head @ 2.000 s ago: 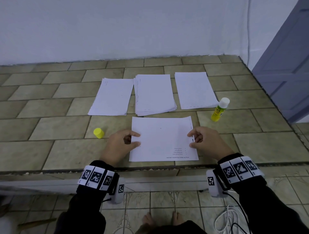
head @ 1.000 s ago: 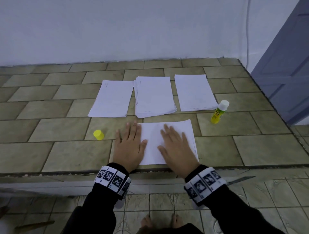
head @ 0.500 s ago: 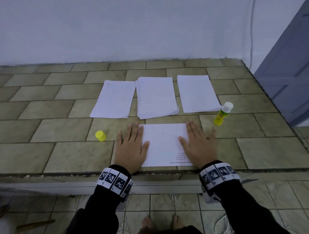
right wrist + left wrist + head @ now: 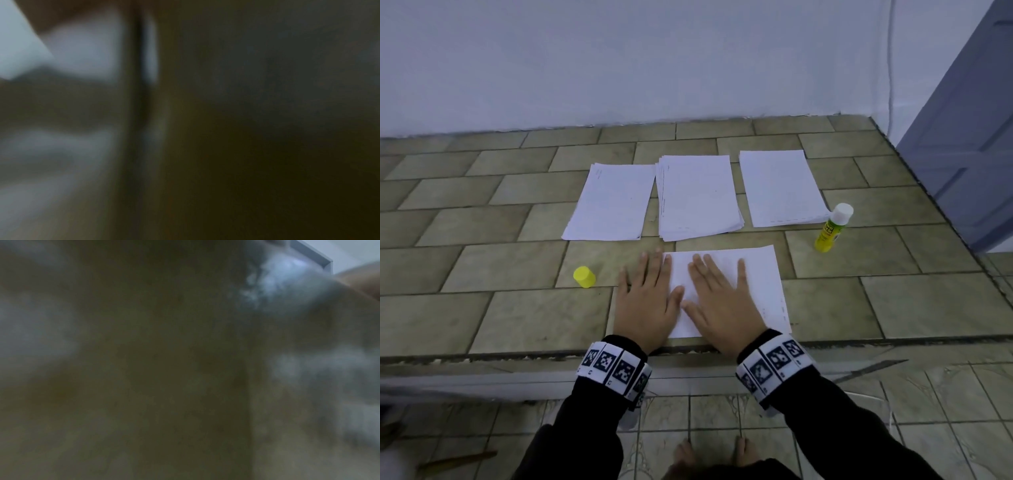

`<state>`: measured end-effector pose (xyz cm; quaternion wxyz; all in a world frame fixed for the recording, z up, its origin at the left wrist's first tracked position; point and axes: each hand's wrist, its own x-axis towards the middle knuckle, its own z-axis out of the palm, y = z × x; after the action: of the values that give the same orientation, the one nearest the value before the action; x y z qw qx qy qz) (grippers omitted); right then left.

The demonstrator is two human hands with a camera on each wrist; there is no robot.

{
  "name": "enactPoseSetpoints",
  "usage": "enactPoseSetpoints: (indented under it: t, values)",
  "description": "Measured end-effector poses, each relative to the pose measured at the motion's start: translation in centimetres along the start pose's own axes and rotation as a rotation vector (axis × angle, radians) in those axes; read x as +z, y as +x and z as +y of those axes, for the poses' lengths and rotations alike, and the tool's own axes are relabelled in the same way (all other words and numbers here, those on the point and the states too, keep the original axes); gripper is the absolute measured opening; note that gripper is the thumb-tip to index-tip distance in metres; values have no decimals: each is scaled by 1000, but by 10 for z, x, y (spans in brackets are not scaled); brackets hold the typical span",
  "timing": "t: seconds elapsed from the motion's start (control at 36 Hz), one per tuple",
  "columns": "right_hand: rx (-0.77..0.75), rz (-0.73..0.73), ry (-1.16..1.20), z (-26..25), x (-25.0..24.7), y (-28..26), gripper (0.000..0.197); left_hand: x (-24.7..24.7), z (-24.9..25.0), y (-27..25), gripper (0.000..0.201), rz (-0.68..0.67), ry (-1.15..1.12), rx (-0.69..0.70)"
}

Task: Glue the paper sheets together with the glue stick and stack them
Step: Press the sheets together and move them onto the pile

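Observation:
A white paper sheet [image 4: 760,287] lies at the near edge of the tiled counter [image 4: 482,308]. My left hand [image 4: 645,298] presses flat on its left edge, fingers straight. My right hand [image 4: 717,298] lies flat on the sheet's middle, fingers spread. Behind it lie three paper piles: a left one [image 4: 609,202], a thicker middle stack [image 4: 698,195] and a right one [image 4: 780,186]. The glue stick [image 4: 832,228], uncapped with its white top showing, stands upright at the right. Its yellow cap [image 4: 584,277] sits left of my left hand. Both wrist views are dark and blurred.
A white wall [image 4: 654,61] runs behind the counter. A grey-blue door [image 4: 969,137] stands at the right. The counter's front edge [image 4: 517,356] lies just below my wrists, with tiled floor and bare feet [image 4: 709,452] beneath.
My right hand has slid left across the sheet, from its right edge back to the middle beside my left hand. Two seconds ago both hands pinched the sheet's sides; since then they press flat.

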<state>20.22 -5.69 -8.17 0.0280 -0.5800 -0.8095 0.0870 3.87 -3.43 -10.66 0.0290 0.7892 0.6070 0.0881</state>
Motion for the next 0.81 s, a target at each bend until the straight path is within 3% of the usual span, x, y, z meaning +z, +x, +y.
enactPoseSetpoints:
  t: [0.11, 0.36, 0.44, 0.53, 0.61, 0.67, 0.72, 0.81]
  values:
    - [19, 16, -33, 13, 9, 1, 66, 1, -1, 0, 67, -9, 9, 1]
    - [284, 8, -33, 91, -7, -33, 84, -2, 1, 0, 70, -37, 7, -19]
    - [334, 3, -46, 103, -16, -42, 81, -3, 1, -1, 71, -30, 0, -21]
    - [407, 26, 8, 101, -25, -42, 64, -3, 2, -1, 71, -46, 7, -27]
    - [344, 70, 68, 79, -29, -35, 61, -3, 2, 0, 71, -46, -7, -34]
    - [234, 77, 89, 57, -26, -27, 72, -3, 2, 0, 73, -48, -7, -35]
    - [116, 28, 90, 35, -19, -18, 84, -3, 2, 0, 74, -56, -5, -36]
    - [2, -24, 93, 14, -6, -5, 85, -3, 1, 0, 75, -58, -10, -30]
